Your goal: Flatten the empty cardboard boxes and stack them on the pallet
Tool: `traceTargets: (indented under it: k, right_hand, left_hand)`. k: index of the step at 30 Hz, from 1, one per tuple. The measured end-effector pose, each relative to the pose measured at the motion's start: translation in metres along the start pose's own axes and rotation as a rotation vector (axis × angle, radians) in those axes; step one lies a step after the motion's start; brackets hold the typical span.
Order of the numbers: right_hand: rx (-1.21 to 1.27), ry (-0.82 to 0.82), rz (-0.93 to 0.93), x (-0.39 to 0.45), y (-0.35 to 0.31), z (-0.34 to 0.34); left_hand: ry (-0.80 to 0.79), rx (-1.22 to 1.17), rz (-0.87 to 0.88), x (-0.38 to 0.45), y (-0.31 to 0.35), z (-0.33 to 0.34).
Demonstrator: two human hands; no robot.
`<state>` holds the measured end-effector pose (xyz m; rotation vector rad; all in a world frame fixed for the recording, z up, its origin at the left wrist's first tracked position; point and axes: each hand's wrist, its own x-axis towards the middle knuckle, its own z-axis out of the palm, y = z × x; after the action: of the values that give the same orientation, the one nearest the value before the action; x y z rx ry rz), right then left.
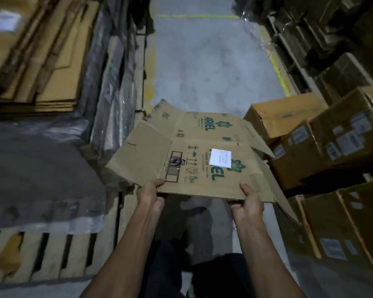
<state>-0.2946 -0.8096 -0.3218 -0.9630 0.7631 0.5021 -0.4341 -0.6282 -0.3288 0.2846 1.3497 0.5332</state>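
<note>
**Flattened carton held at near edge**

The left hand (150,193) and right hand (249,200) each pinch the near edge of the flattened brown cardboard box with green print (194,151), thumbs on top. The box is held above the grey floor (202,61), right of the wooden pallet (52,254).

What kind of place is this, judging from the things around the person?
Most likely a warehouse aisle. Labelled cardboard boxes are stacked on the right, flattened cardboard is piled at upper left, a wooden pallet lies at lower left, and the concrete floor carries yellow painted lines.
</note>
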Motion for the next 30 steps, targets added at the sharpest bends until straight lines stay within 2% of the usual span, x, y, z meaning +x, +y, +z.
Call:
traceTargets:
  k: [10, 20, 25, 30]
  right_hand:
    - [0.056, -0.291, 0.054, -0.052, -0.084, 0.075]
    - [-0.062, -0.538, 0.104, -0.052, -0.180, 0.137]
    - [-0.076, -0.695, 0.185, -0.067, -0.189, 0.170]
    - [-0.099, -0.792, 0.267, -0.085, -0.166, 0.216]
  left_hand:
    - [-0.131, -0.167, 0.118, -0.103, 0.063, 0.061]
    - [-0.150, -0.448, 0.278, -0.179, 0.049, 0.115]
    - [-0.188, -0.609, 0.371, -0.211, 0.061, 0.116]
    - [-0.187, -0.681, 0.469, -0.224, 0.094, 0.107]
